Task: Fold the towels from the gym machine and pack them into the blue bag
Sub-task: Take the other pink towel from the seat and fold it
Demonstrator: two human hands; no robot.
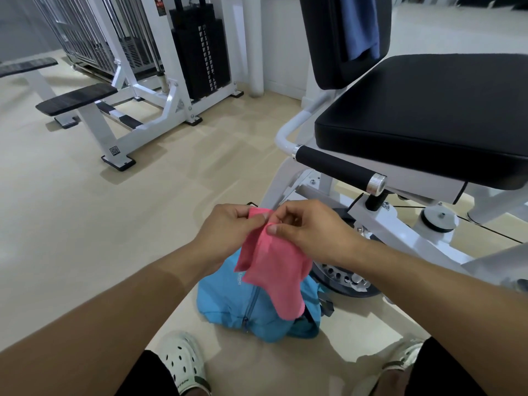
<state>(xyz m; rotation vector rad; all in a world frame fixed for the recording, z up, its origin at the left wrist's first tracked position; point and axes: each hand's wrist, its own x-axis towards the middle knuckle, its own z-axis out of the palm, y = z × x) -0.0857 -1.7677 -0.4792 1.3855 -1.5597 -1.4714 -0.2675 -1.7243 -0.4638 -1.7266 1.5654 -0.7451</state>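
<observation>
Pinching the top edge of a small pink cloth towel (274, 264), the left hand (228, 232) and the right hand (311, 230) meet close together in the middle of the view, each with thumb and fingers curled onto the fabric. The towel hangs down from that grip, loosely doubled over, its lower corner dangling in front of a light blue fabric bag with a zipper (228, 307) that sits on the pale beige floor (85, 224) directly below the hands, between the person's two feet in white perforated clogs (183, 364). To the right and farther off stands a white-framed gym machine with a black padded seat (423, 110); a darker blue towel (360, 27) is draped over its upright black backrest at the far top of the view (only its lower part shows). A black foam-covered handle (337, 167) juts out from under the seat toward the near side. At the far left stands a second white machine with a black weight stack (200, 55).
</observation>
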